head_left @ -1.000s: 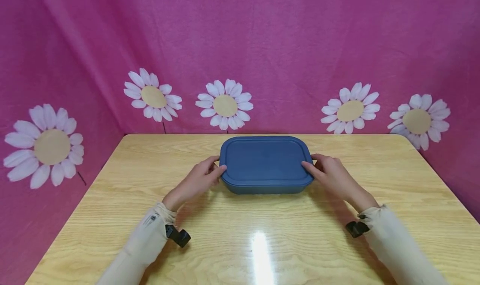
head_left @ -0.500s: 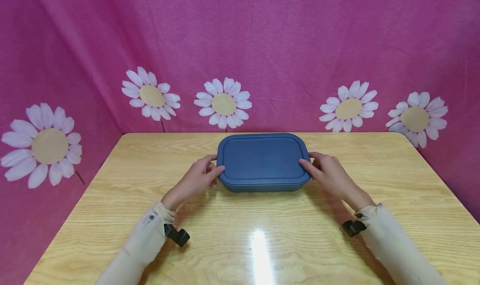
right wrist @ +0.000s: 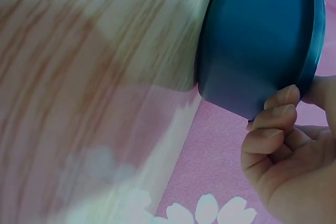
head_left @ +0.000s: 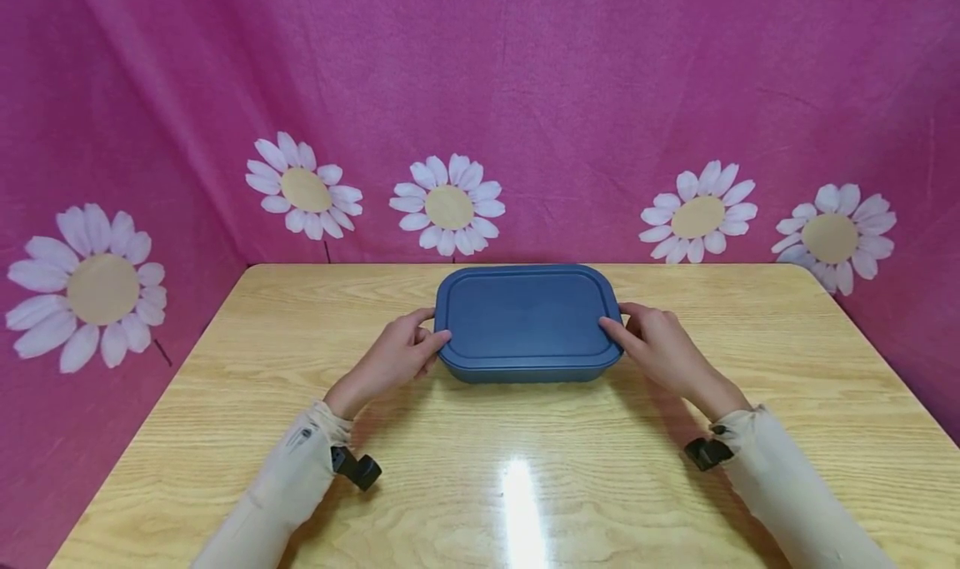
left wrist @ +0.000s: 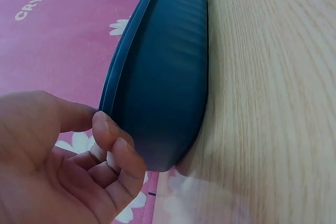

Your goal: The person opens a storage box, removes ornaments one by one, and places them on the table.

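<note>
A blue rectangular food container [head_left: 528, 323] with rounded corners and a flat lid sits near the far edge of the table. My left hand [head_left: 393, 354] pinches its left end, thumb on top of the lid and fingers curled under the rim. At the opposite end my right hand [head_left: 663, 351] holds the rim the same way. In the left wrist view the container's side wall [left wrist: 163, 66] stands close over the wood, with the left hand [left wrist: 68, 156] at its lid edge. The right wrist view shows the right hand's [right wrist: 294, 145] fingertips beneath the lid's overhang. The inside is hidden by the lid.
The pale wooden table [head_left: 465, 452] bears a bright light reflection near its front. A magenta cloth [head_left: 570, 94] with white daisies hangs behind and at the sides. Black wrist cameras [head_left: 358, 469] sit at both light sleeves.
Both hands keep their grip. The container and hands appear very slightly higher and further left than a second ago, while the whole view has also shifted a little.
</note>
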Motion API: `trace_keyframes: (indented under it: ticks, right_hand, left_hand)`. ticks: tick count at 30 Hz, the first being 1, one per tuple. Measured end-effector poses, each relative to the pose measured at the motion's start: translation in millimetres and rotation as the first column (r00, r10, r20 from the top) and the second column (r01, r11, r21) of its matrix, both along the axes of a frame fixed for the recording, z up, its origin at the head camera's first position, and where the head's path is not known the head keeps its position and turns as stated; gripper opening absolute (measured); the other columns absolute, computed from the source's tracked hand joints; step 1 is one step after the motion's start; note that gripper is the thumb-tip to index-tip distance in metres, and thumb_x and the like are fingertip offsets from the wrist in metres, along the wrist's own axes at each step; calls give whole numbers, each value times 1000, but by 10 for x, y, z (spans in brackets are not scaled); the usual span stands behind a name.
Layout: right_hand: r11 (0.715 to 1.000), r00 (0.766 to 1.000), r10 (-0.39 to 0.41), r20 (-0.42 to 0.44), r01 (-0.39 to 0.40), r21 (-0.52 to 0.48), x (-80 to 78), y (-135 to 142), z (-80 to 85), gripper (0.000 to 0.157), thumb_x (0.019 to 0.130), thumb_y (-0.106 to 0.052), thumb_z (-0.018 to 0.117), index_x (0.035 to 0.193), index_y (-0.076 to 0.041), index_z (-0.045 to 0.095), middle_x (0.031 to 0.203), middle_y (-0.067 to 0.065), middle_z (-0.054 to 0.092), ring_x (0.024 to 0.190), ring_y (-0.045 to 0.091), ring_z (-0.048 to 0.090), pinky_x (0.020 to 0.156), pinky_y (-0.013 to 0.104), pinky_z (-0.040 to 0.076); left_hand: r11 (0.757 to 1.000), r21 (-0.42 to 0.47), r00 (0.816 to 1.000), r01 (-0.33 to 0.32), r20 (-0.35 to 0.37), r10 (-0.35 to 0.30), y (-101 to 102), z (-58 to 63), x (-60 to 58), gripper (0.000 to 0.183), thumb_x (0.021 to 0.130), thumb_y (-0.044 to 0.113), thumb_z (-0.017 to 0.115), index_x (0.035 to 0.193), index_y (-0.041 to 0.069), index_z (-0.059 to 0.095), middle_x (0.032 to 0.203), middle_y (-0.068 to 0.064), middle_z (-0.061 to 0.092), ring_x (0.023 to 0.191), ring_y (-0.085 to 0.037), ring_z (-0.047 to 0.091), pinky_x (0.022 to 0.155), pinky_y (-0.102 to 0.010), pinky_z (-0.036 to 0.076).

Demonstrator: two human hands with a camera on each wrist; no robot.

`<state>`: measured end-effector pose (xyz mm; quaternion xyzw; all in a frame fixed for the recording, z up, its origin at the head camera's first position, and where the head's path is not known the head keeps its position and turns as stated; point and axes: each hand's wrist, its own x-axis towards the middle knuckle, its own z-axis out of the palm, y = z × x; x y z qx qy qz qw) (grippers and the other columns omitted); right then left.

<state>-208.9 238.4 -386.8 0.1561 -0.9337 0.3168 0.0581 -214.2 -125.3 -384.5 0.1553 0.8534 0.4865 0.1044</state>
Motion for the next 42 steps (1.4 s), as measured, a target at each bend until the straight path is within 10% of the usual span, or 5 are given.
trace_keyframes:
  ticks: [26,42]
  right_hand:
    - [999,999,-8,-41,10,45,184,29,279,44,101,-32,61,126,4,62,56,-2,49,49,14,44,43,25,34]
    - [998,998,42,41,-44,44,661,43,290,49,98,-30,65,126,10,60,72,-5,69,63,13,62,55,23,51]
  left_hand:
    - [998,61,1000,-10,-9,10,8,194,158,56,101,18,60,150,2,37,66,-11,59,56,-20,56,53,-26,49]
    - [985,146,992,91,77,-103,-184,99,557,55,102,14,57,151,5,33,74,-16,64,61,-21,65,64,-32,59]
